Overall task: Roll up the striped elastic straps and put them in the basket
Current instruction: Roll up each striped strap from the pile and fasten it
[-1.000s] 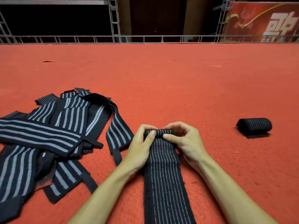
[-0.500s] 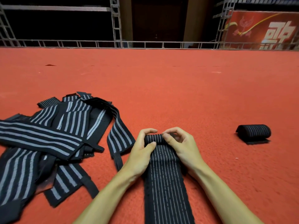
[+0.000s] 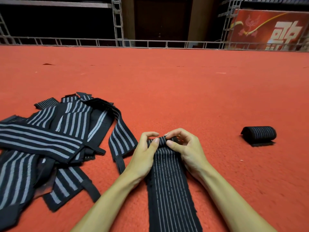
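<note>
Strap (image 3: 168,190) is laid lengthwise on the carpet (image 3: 167,89), and its far end is now curled tighter than a second ago, so rolling is only just begun. That end is pinched by left hand (image 3: 145,153) and right hand (image 3: 185,148), fingers (image 3: 150,133) curled over it, thumbs pressed in front. A finished roll (image 3: 259,134) is left well right; no basket is seen.
</note>
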Demonstrator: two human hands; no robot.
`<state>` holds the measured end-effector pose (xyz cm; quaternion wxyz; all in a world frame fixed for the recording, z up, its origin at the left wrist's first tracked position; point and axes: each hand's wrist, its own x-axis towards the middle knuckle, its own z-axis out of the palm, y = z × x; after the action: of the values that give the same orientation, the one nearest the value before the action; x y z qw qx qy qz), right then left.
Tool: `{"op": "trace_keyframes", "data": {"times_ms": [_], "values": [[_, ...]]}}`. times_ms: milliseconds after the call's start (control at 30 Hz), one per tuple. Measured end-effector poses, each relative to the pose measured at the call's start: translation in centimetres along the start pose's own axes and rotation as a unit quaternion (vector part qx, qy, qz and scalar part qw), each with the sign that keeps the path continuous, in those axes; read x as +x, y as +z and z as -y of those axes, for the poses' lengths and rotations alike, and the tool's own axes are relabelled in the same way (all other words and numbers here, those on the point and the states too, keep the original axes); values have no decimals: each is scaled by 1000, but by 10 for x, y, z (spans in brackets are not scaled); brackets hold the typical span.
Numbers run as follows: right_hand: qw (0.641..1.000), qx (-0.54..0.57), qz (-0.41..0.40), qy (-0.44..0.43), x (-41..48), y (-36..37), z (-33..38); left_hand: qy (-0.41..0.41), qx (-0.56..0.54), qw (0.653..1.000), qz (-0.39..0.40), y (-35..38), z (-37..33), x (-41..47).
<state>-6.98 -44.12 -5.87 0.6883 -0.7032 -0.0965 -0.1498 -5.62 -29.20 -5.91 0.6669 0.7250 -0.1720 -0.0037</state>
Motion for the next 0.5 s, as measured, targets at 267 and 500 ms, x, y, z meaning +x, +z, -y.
{"op": "trace_keyframes", "data": {"times_ms": [267, 500], "values": [[988, -148, -29, 16, -1, 9, 3, 24, -60, 998, 18, -5, -2, -2], [995, -92, -22, 20, -1, 10, 4, 24, -72, 997, 8, -2, -5, -4]]}}
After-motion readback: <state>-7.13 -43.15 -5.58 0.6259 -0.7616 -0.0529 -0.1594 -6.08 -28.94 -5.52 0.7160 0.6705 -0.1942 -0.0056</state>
